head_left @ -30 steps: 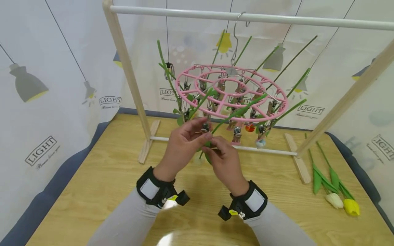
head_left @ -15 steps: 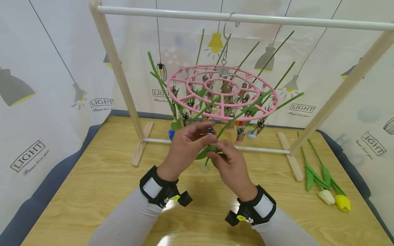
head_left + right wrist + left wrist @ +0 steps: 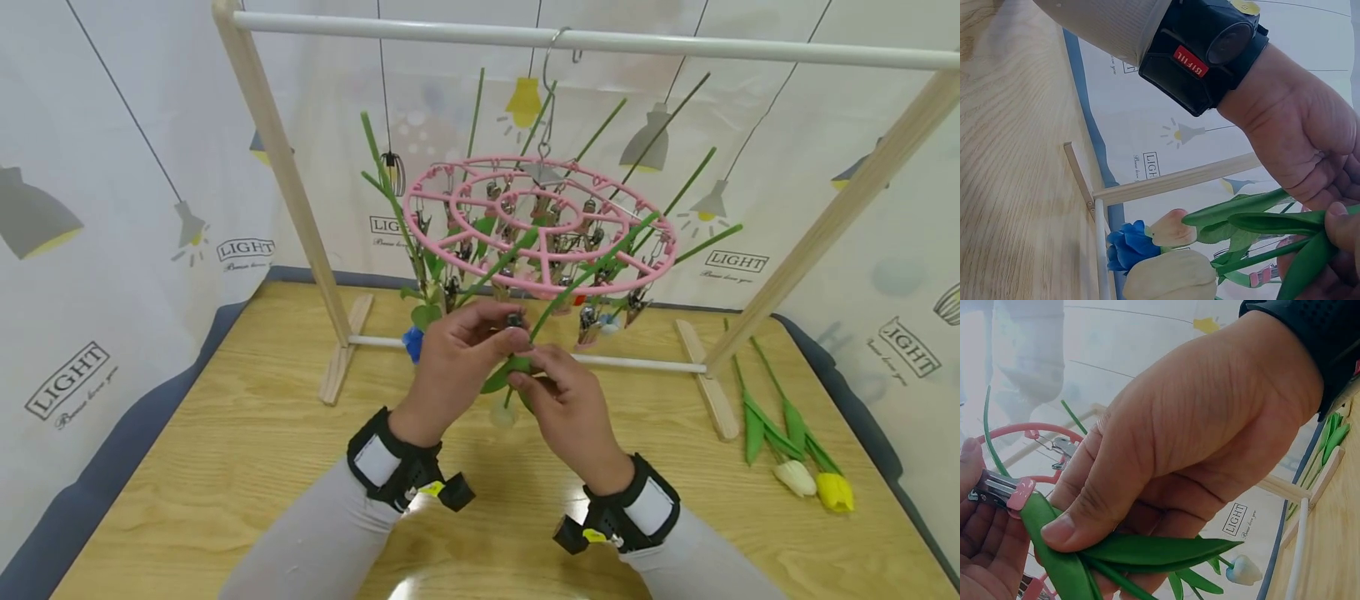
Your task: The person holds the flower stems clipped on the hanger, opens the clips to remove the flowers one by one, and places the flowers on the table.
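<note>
My left hand [image 3: 442, 367] pinches a metal clip [image 3: 994, 487] with pink tips, below the near edge of the pink round clip hanger [image 3: 542, 287]. The clip's tips meet the green stem and leaf of an artificial tulip. Just below and to the right, my right hand [image 3: 570, 408] pinches the tulip's leaves [image 3: 1060, 550] and stem between thumb and fingers. The cream tulip head [image 3: 1172, 275] hangs downward, its stem slanting up past the hanger. The left fingers partly hide the clip in the head view.
Several tulips hang upside down around the hanger, among them a blue flower [image 3: 412, 343]. The hanger hooks onto a white rail [image 3: 420, 31] between wooden posts [image 3: 288, 167]. Two tulips, white [image 3: 795, 479] and yellow [image 3: 834, 492], lie on the table at right.
The head view has shifted to the right. Both hands keep their grip on clip and tulip, sinking slightly. The near side of the hanger stays close above them, and the blue flower has come into sight.
</note>
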A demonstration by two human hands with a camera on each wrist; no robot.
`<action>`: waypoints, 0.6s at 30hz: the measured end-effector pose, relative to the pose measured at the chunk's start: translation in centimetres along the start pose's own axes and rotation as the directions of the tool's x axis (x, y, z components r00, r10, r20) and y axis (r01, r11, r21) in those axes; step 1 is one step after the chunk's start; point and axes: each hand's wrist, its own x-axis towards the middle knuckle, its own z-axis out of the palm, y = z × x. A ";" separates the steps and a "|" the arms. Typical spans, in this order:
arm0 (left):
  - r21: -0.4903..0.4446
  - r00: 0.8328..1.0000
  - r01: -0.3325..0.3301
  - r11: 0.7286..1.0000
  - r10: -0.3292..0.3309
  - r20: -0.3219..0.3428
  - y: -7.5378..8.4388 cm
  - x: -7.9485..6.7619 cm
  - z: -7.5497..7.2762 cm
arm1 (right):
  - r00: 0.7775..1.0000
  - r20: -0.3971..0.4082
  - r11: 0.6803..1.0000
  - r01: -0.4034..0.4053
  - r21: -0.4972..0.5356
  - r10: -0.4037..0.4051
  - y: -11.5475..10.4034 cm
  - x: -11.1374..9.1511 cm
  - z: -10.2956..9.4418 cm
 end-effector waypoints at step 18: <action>-0.021 0.998 -0.051 0.998 0.050 -0.049 -0.2 0.0 0.3 | 1.000 0.004 1.000 0.009 -0.014 -0.008 0.1 0.2 -0.1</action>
